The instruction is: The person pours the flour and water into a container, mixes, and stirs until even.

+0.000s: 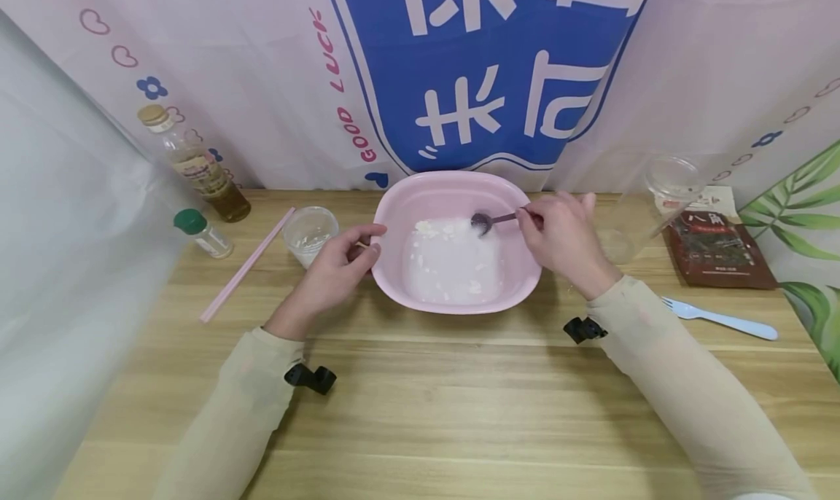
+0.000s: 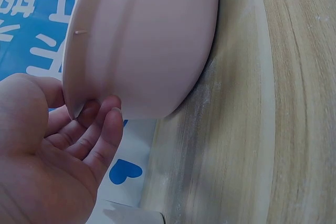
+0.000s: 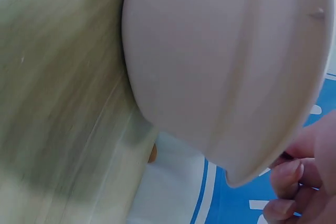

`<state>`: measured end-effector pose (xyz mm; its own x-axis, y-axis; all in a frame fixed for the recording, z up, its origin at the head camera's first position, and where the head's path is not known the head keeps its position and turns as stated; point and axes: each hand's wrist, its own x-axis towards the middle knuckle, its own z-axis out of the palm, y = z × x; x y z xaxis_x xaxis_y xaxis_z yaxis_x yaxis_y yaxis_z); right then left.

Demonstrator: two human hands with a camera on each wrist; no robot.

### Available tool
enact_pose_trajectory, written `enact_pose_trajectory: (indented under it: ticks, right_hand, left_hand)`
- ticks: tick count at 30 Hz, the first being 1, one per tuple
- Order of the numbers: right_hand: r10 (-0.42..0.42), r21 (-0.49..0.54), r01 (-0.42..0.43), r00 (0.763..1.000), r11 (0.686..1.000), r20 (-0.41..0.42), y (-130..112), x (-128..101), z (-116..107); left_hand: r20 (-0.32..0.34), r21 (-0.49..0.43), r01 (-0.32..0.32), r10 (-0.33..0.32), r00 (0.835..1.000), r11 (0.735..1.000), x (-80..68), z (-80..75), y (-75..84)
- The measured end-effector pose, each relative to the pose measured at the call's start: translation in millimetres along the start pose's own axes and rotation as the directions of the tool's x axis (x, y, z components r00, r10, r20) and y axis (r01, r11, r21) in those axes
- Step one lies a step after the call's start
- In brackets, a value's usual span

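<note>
Head view, left to right: an oil bottle point(image 1: 197, 166) with a tan cap is standing at upper left against the backdrop, a small green-capped shaker point(image 1: 202, 232) just below it, then a pink stick point(image 1: 246, 265) lying diagonally on the wooden table point(image 1: 420, 398), then a clear plastic cup point(image 1: 308, 234) with white residue. The left hand point(image 1: 335, 270) is sitting just right of the cup, thumb and fingertips gripping the left rim of the pink basin point(image 1: 453, 241) at frame centre. White liquid with pale lumps is lying inside the basin. The right hand point(image 1: 564, 241) is pinching a dark spoon point(image 1: 494, 221), its bowl sitting in the basin's upper right part. Further right: a tipped clear cup point(image 1: 650, 201), a dark spice packet point(image 1: 718, 248), a light blue fork point(image 1: 718, 318).

Left wrist view is showing what the head view is hiding: the left hand point(image 2: 58, 150) fingers lightly curled under the basin's point(image 2: 152, 40) outer wall, touching the rim's underside.

Right wrist view is showing the basin's point(image 3: 226, 66) pale underside; only the curled fingertips point(image 3: 286, 174) of the right hand point(image 3: 304, 182) are showing at lower right, and the spoon is out of sight there.
</note>
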<state>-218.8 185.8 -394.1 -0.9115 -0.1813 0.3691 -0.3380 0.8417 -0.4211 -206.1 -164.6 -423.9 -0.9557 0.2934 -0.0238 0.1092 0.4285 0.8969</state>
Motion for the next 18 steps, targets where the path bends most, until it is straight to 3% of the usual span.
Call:
enact_pose_trajectory:
  ticks: [5, 8, 18]
  right_hand:
    - [0.023, 0.079, -0.031, 0.995, 0.996, 0.093, -4, 3, 7]
    - [0.027, 0.057, -0.036, 0.99, 0.998, 0.137, -7, 4, 13]
    - [0.025, -0.068, -0.02, 0.996, 0.997, 0.081, -2, 4, 7]
  left_hand:
    - [-0.004, 0.013, -0.003, 0.003, 1.0, 1.0, 0.0, 0.5, 0.8]
    - [-0.005, 0.013, -0.003, 0.003, 1.0, 1.0, -0.3, 0.9, 0.5]
    - [-0.002, 0.014, 0.005, -0.005, 1.0, 1.0, 0.2, 0.5, 0.8]
